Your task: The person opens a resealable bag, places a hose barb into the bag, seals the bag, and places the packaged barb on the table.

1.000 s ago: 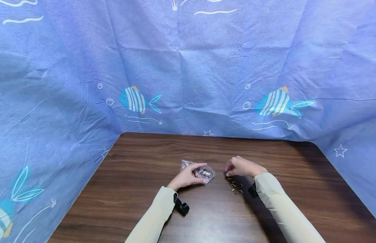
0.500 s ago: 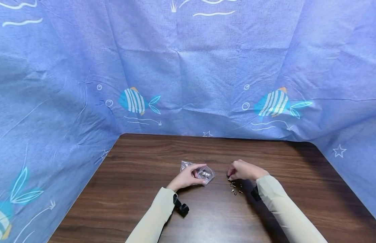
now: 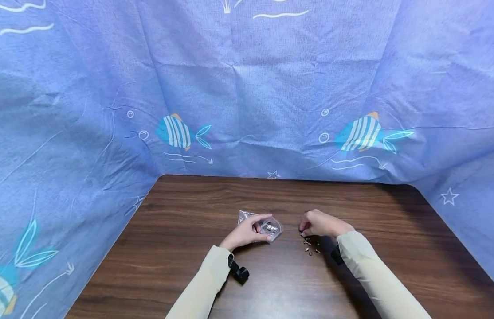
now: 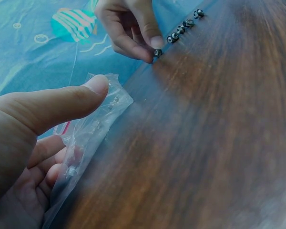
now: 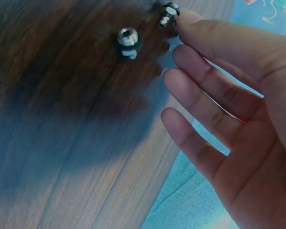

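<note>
As the right hand (image 3: 319,222) pinches a small metal screw (image 4: 157,53) between thumb and forefinger at the tabletop (image 3: 183,212), the left hand (image 3: 247,231) grips a clear plastic bag (image 4: 93,131) nearby, its thumb along one side and its fingers curled against the other. A red line runs across the bag, and small metal pieces (image 3: 271,228) gather at the end nearer the right hand. More loose screws (image 3: 307,249) lie scattered on the dark wood-grain surface, just on the wearer's side of the right fingertips; seen from the right wrist, one socket-head screw (image 5: 127,40) stands out near the thumb, while that hand's other fingers fan apart. The person wears pale sleeves (image 3: 203,281), with a black band (image 3: 236,268) at the left wrist and a black device (image 3: 337,255) at the right. Behind the table hangs a blue cloth (image 3: 231,79) printed with striped fish (image 3: 175,131), bubbles and stars.
</note>
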Action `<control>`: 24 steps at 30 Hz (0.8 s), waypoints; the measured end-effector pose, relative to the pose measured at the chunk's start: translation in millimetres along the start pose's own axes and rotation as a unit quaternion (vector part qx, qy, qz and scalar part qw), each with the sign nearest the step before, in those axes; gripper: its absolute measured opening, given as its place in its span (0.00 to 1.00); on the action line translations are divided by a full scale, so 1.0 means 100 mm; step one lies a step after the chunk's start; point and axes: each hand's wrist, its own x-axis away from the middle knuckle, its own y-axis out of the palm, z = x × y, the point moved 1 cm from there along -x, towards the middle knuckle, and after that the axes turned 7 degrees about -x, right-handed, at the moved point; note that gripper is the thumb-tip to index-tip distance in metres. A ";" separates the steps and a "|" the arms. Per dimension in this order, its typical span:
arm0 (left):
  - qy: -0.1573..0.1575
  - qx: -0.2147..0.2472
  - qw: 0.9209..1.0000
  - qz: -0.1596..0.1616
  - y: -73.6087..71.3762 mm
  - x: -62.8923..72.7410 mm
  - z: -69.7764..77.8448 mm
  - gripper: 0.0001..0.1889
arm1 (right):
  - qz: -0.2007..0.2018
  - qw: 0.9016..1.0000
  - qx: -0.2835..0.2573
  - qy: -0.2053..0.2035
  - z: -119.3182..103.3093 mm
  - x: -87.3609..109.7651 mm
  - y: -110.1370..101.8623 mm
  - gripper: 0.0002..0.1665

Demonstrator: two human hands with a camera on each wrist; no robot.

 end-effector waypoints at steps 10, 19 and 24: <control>0.000 0.000 1.000 -0.002 -0.01 0.00 0.02 0.37 | -0.003 1.000 0.008 0.005 -0.01 -0.03 0.02 0.03; -0.002 -0.006 1.000 -0.003 -0.01 -0.01 0.01 0.37 | 0.009 1.000 0.013 -0.008 -0.01 -0.03 0.02 0.04; -0.001 -0.006 1.000 -0.005 -0.01 0.00 0.01 0.37 | 0.009 0.999 0.024 -0.018 -0.03 -0.05 0.02 0.05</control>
